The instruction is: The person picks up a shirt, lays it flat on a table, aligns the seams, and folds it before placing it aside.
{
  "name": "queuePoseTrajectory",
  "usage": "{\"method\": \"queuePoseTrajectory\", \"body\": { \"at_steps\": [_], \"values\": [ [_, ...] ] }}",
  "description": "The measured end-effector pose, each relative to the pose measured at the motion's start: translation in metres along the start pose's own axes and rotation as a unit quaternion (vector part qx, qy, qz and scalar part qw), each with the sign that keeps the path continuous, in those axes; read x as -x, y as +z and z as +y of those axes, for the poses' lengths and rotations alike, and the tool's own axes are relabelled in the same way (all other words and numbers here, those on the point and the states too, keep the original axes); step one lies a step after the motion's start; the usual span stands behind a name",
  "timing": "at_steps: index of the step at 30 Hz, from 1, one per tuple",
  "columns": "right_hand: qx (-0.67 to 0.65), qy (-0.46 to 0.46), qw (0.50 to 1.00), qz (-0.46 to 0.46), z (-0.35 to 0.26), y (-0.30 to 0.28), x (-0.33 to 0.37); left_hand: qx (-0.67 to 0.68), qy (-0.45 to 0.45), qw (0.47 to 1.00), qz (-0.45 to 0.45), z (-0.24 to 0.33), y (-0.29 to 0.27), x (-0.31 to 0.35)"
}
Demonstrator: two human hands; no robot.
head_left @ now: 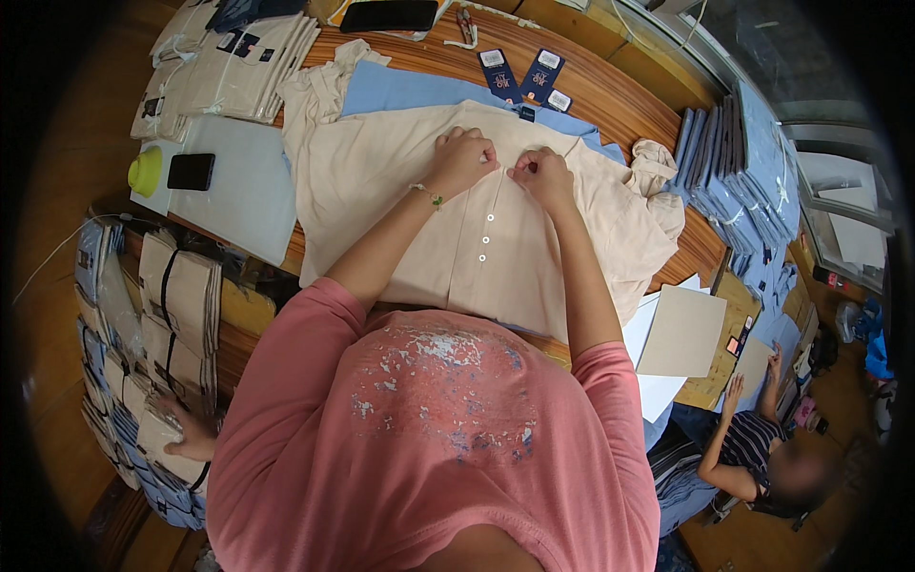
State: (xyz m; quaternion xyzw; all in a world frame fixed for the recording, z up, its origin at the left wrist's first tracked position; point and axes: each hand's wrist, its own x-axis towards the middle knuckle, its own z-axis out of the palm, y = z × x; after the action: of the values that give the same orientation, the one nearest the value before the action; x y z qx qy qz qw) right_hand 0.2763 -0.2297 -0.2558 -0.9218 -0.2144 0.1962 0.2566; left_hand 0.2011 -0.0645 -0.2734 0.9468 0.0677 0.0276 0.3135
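A cream button-front shirt (529, 262) lies spread over the wooden table, its button strip running toward me with several white buttons showing. My left hand (462, 160) is closed in a pinch on the shirt cloth just left of the strip's far end. Close by on the other side, my right hand (545, 178) pinches the cloth too, its fingertips a small gap from the left ones. What exactly sits between the fingertips is hidden. Beyond the cream shirt, light blue fabric (396, 91) shows from underneath, with a small dark label (526, 113) near the collar.
Dark blue hang tags (498, 74) lie on the table (629, 105) beyond the shirt, near small red-handled snips (464, 26). Folded blue garments (753, 162) are piled right, cream ones (248, 71) left. A phone (191, 172) rests at left. Another person (758, 448) works at lower right.
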Motion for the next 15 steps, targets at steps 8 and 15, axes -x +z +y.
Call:
{"method": "queuePoseTrajectory", "body": {
  "at_steps": [8,15],
  "values": [
    [0.014,-0.009,1.000,-0.001,-0.003,-0.004,-0.005,-0.003,0.002,1.000,0.005,0.000,0.000,-0.001],
    [0.006,0.009,0.999,-0.037,0.000,-0.003,-0.012,0.016,0.008,1.000,-0.015,0.001,-0.006,0.001]
  ]
}}
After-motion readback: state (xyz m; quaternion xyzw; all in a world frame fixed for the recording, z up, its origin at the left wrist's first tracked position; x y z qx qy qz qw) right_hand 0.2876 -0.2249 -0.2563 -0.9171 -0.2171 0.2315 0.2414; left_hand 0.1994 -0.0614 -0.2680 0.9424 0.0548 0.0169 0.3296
